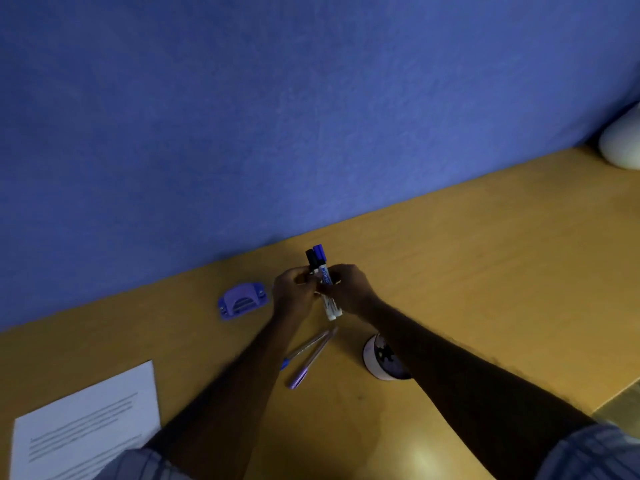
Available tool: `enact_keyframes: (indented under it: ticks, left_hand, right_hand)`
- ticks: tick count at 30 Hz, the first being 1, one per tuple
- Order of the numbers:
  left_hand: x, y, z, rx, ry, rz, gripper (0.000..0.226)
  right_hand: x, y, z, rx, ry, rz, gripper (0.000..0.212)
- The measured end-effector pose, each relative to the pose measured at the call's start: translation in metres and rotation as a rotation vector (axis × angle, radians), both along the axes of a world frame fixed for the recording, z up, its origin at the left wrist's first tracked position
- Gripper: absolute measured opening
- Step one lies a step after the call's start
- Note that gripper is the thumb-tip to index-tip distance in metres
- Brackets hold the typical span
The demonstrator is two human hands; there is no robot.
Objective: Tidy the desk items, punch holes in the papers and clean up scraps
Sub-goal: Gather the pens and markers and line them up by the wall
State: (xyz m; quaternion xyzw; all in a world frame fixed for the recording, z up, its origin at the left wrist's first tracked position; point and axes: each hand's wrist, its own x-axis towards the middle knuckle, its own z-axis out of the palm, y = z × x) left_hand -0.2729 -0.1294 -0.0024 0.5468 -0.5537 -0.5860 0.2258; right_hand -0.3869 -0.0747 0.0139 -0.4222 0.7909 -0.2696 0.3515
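My left hand (293, 289) and my right hand (349, 289) together grip a small bundle of markers (323, 271) held upright above the wooden desk (485, 271); one cap is black, another blue. Just below the hands two pens (310, 355) lie side by side on the desk. A purple hole punch (242, 300) sits to the left of my left hand. A printed sheet of paper (86, 427) lies at the lower left. A round white cup (382, 358) stands under my right forearm, partly hidden by it.
A blue wall (277, 116) runs along the desk's far edge. A white rounded object (621, 142) sits at the far right. The desk's edge shows at the lower right corner (616, 400).
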Motion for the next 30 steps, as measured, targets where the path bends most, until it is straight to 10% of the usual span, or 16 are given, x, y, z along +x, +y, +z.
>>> enact_keyframes:
  ticks: [11, 30]
  left_hand:
    - [-0.064, -0.06, -0.037, -0.043, -0.213, -0.039, 0.026]
    - [-0.087, -0.07, -0.044, -0.118, -0.378, -0.005, 0.036]
  right_hand:
    - [-0.073, -0.053, -0.034, 0.063, 0.054, -0.129, 0.044]
    - [-0.084, -0.068, -0.058, 0.101, 0.077, -0.122, 0.017]
